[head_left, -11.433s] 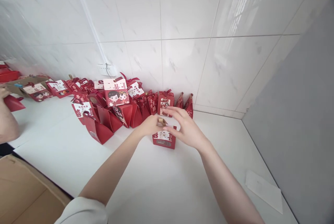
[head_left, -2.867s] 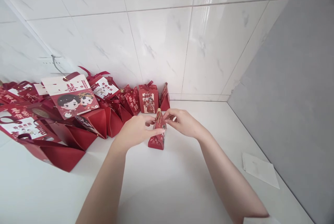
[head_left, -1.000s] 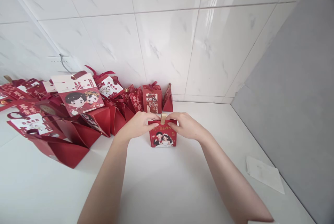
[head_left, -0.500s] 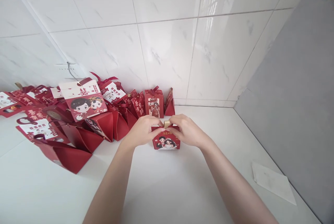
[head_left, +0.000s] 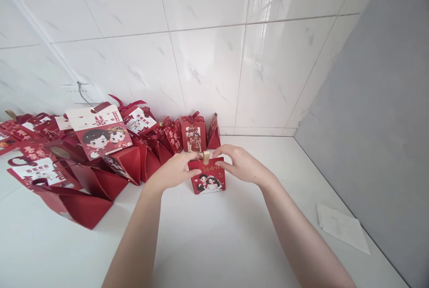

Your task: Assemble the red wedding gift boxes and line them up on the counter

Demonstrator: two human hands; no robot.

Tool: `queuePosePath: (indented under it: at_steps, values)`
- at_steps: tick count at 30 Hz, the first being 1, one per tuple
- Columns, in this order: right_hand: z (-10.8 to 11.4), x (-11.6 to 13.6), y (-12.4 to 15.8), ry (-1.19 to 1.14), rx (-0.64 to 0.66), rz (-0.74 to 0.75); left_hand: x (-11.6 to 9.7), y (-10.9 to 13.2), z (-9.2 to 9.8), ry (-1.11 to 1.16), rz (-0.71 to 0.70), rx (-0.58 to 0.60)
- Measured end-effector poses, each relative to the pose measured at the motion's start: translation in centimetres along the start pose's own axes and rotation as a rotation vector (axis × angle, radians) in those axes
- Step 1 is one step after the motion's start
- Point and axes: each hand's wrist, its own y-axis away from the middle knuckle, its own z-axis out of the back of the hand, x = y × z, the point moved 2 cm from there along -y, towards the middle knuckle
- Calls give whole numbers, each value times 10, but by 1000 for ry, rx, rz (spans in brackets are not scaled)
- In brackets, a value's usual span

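Observation:
A small red gift box, printed with a cartoon bride and groom, stands upright on the white tabletop. A gold ribbon loop sticks up from the middle of its top. My left hand is closed on the top left of the box, thumb in front and fingers behind. At the top right, my right hand has its thumb on the front face and its fingers curled over the top edge. Both hands sit to either side of the loop, which stands free between them.
Several red gift boxes with ribbons are heaped on the left. Two more, including an upright box, stand by the tiled wall. A white sheet or packet lies at right, near a grey panel.
My fingers have let go of the gold loop and moved apart to the box's top corners. The loop now stands up. The view has shifted slightly to the right.

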Motion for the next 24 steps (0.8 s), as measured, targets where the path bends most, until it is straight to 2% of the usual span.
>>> queuePosePath:
  at_steps: [5,12,15,18,24]
  values:
    - [1,2,0,-23,-3,68,-2,-2,0,91,-51,-56]
    - [-5,10,-3,-160,85,188,-9,-17,-20,126,-57,-144]
    - [-3,10,-3,-230,11,165,-5,-21,-25,176,-69,-128]
    - [-1,5,-2,-187,-46,128,-1,-22,-25,176,-66,-125]
    - [-3,3,-2,-94,104,153,-2,-22,-25,108,-82,-145]
